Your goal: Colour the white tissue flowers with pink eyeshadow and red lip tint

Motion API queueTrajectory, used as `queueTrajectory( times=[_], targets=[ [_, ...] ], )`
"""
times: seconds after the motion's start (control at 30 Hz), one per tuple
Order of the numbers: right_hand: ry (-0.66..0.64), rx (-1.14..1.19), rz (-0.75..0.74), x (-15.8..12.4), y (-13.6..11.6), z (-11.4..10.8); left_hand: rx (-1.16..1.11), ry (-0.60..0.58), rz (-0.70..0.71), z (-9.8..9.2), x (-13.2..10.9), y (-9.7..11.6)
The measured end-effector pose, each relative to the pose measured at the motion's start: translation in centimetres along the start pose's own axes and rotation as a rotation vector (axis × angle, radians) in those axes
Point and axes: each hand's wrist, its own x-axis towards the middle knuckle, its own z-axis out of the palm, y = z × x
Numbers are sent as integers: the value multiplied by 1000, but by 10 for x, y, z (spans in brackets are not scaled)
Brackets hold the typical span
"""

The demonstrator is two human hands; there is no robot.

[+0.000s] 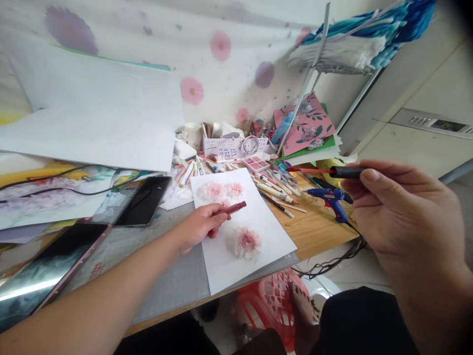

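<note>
My left hand (203,223) pinches a reddish-brown tube (236,207) above a sheet of white paper (221,256). On the paper are pink and white flower-like patches, two near the top and a darker one (247,240) lower down. Raised at the right, my right hand (402,212) holds a thin applicator by its black handle (345,172), its red stem and tip pointing left. The right hand is above the table's right edge, near a blue glue gun (332,196).
Markers and pens (273,190) lie behind the paper, with a pink palette (255,164) among them. Two dark devices (142,201) rest at the left. A glue gun cable hangs off the right edge. Large white sheets (111,113) stand at the back left.
</note>
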Motion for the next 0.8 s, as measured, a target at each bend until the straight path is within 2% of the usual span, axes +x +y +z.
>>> queueTrajectory(
  times=[0.23,0.8],
  targets=[
    [24,22,-91,8,-18,7,-4,-28,2,1,-1,1],
    [52,96,-181,41,-53,22,89,-39,-8,-1,-3,3]
  ],
)
